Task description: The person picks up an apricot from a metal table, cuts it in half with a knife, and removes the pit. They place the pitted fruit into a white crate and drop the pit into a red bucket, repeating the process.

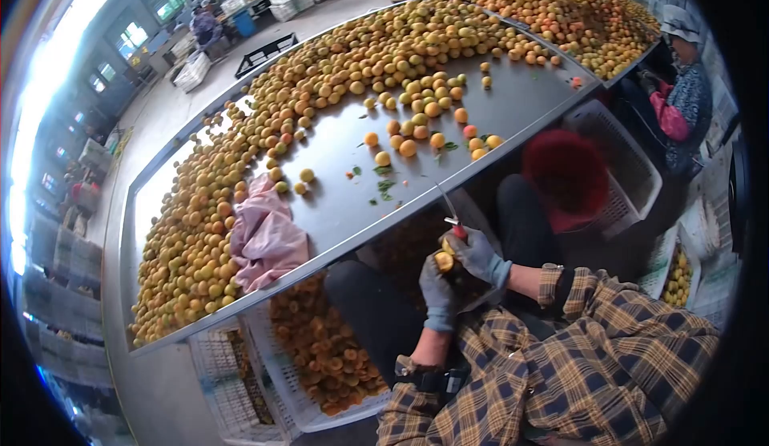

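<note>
My left hand, in a grey glove, is closed round a cut fruit with its yellow-orange flesh showing. My right hand, gloved too, grips a knife with a red handle, its blade pointing up toward the table edge. Both hands are close together over my lap, and the fingers of the right one are near the fruit. Beyond them, many yellow-orange fruits lie on the metal table. Whether the fruit in my left hand is one piece or two halves is hard to tell.
A pink cloth lies at the table's near edge. Below stands a white crate of cut fruit. A red bucket and an empty-looking white crate are at the right, near a seated person in a hat.
</note>
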A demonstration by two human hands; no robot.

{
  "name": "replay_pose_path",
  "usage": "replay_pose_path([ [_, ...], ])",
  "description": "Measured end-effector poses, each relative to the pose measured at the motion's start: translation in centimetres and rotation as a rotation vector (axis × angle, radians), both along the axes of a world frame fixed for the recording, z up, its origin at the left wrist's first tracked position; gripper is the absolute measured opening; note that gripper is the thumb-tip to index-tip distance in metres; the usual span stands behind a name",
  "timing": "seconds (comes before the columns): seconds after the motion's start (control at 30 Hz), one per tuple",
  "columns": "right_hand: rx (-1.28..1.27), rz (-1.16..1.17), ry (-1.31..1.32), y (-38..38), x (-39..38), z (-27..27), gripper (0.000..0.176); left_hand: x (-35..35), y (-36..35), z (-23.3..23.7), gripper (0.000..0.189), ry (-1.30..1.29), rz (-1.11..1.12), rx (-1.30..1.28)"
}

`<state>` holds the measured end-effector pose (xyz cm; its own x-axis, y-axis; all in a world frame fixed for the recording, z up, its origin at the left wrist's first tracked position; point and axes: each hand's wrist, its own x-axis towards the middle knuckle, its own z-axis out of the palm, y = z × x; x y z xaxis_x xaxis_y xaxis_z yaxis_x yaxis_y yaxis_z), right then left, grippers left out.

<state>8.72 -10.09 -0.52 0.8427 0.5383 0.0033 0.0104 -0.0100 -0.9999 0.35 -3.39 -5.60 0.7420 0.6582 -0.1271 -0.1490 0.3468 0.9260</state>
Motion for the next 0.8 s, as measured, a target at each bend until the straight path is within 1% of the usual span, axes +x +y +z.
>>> replay_pose_path([
  [0.03, 0.116, 0.049, 0.249, -0.1, 0.3, 1.3, 0.022, -0.2, 0.2, 1.8, 0.036, -0.047, -0.011, -0.088],
  [0.07, 0.186, 0.108, 0.437, -0.8, 0.9, 2.8, 0.021, -0.7, 0.8, 3.7, 0.036, -0.167, -0.128, -0.350],
  [0.1, 0.181, 0.105, 0.436, -1.0, 1.3, 4.2, 0.021, -1.2, 1.2, 4.8, 0.036, -0.283, -0.239, -0.611],
  [0.13, 0.284, 0.081, 0.450, -0.7, 1.5, 5.6, 0.021, -1.1, 1.8, 3.8, 0.038, -0.452, -0.340, -0.820],
  [0.17, 0.386, 0.057, 0.463, -0.2, 1.5, 6.2, 0.022, -1.2, 1.5, 2.9, 0.038, -0.455, -0.336, -0.825],
  [0.2, 0.393, 0.094, 0.419, 0.4, 1.5, 6.3, 0.021, -1.1, 1.1, 3.6, 0.032, -0.338, -0.229, -0.768],
  [0.23, 0.336, 0.158, 0.376, 1.1, 0.5, 6.1, 0.021, -1.0, 0.7, 4.2, 0.030, -0.218, -0.130, -0.708],
  [0.3, 0.346, 0.441, 0.378, 2.4, -2.9, 10.9, 0.021, -1.3, 0.7, 2.1, 0.040, -0.237, -0.149, -0.225],
  [0.33, 0.343, 0.434, 0.382, 2.5, -2.6, 10.9, 0.021, -1.4, 0.8, 2.2, 0.048, -0.241, -0.115, 0.001],
  [0.4, 0.434, 0.342, 0.216, 3.1, -1.2, 11.0, 0.020, -1.2, 0.9, 2.4, 0.044, -0.213, -0.090, -0.101],
  [0.43, 0.446, 0.209, 0.435, 3.1, 0.0, 9.7, 0.016, -1.4, 1.2, 4.8, 0.041, -0.246, -0.155, -0.408],
  [0.5, 0.517, 0.210, 0.332, 2.0, 1.1, 9.7, 0.015, -1.3, 0.9, 5.8, 0.038, -0.273, -0.234, -0.734],
  [0.53, 0.511, 0.199, 0.329, 1.7, 1.0, 9.8, 0.015, -1.0, 0.5, 5.6, 0.026, -0.206, -0.224, -0.631],
  [0.57, 0.530, 0.217, 0.366, 1.6, 0.9, 10.1, 0.014, -0.9, 0.6, 5.3, 0.030, -0.175, -0.263, -0.767],
  [0.6, 0.550, 0.239, 0.404, 1.6, 0.8, 10.2, 0.014, -0.9, 0.7, 4.9, 0.040, -0.137, -0.293, -0.904],
  [0.63, 0.549, 0.234, 0.406, 1.6, 0.8, 10.0, 0.014, -0.8, 0.4, 4.6, 0.040, -0.133, -0.295, -0.907],
  [0.7, 0.510, 0.246, 0.368, 1.8, 0.8, 9.2, 0.015, -0.7, 0.0, 4.2, 0.044, -0.159, -0.388, -0.914],
  [0.73, 0.496, 0.268, 0.349, 1.7, 0.8, 8.8, 0.017, -0.9, -0.1, 4.5, 0.049, -0.162, -0.436, -0.907],
  [0.8, 0.454, 0.265, 0.315, 1.6, 0.2, 8.4, 0.018, -1.2, 0.0, 3.4, 0.052, -0.193, -0.466, -0.946],
])
